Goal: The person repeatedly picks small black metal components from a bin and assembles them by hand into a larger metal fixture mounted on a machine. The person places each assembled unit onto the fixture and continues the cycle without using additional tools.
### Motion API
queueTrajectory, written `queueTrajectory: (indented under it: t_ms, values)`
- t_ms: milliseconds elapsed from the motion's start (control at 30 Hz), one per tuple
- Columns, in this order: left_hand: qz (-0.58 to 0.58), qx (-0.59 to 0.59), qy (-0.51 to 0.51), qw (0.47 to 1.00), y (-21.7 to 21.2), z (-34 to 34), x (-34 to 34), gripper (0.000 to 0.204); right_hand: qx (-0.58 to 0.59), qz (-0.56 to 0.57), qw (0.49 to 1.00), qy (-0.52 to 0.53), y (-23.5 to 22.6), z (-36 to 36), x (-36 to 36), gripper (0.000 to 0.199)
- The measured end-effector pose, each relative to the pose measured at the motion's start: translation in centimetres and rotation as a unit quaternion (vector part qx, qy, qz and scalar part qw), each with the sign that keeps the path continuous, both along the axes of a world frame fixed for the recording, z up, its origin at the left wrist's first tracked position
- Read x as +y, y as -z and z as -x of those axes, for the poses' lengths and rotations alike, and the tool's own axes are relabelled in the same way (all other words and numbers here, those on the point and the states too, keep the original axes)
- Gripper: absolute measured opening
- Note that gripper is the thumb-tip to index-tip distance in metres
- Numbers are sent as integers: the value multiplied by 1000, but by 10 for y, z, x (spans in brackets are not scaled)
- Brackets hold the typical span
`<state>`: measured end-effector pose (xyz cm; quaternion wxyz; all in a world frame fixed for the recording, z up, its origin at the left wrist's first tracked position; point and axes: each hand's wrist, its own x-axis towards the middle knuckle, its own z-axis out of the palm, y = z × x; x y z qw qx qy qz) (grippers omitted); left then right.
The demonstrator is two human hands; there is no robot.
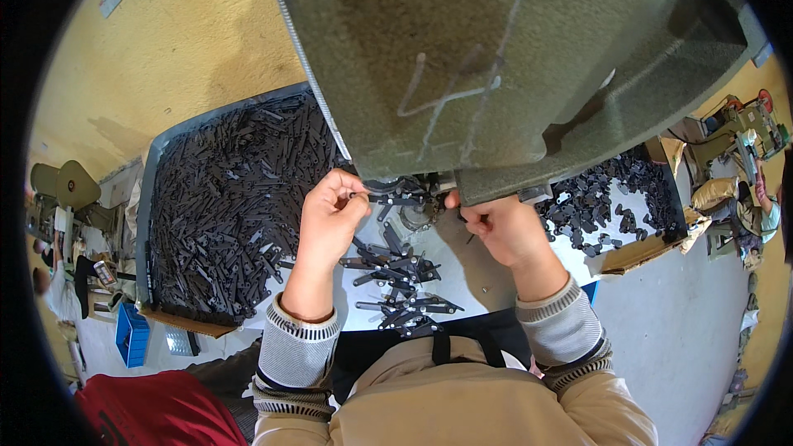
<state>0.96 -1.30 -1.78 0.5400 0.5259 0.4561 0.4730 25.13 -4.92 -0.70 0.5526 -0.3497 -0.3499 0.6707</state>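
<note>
My left hand [330, 219] is closed, thumb and forefinger pinching the end of a black jointed metal linkage [392, 199] with shiny rivets. The linkage reaches under the big green machine head [429, 58], beside a round metal fixture [418, 215]. On the other side of that fixture my right hand [508, 230] is closed, its fingertips close under the machine's lower edge. What it grips is too small and dark to make out. Nearer to me, a heap of black riveted linkages [401, 272] spreads over the pale tabletop [479, 314].
To the left stands a large tray [147, 223] full of flat black metal strips [231, 198]. A cardboard-edged tray [640, 258] on the right has small black pieces [591, 206]. The machine head overhangs both hands. A blue crate [132, 335] and a person's red garment [153, 409] are at lower left.
</note>
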Motion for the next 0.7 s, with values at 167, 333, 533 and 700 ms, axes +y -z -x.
queueTrajectory:
  t_ms: [167,333,533,700]
  values:
    - [-54,129,-67,988,5,7,0,13,174,157,971,-50,2,-12,-13,28]
    - [-78,55,-145,985,-1,35,0,14,96,157,983,-8,6,-11,-25,22]
    - [-105,304,-110,940,-12,49,2,14,44,110,993,-5,6,-7,-31,21]
    - [-286,477,50,829,-20,42,14,17,21,101,995,-10,2,-7,-33,15]
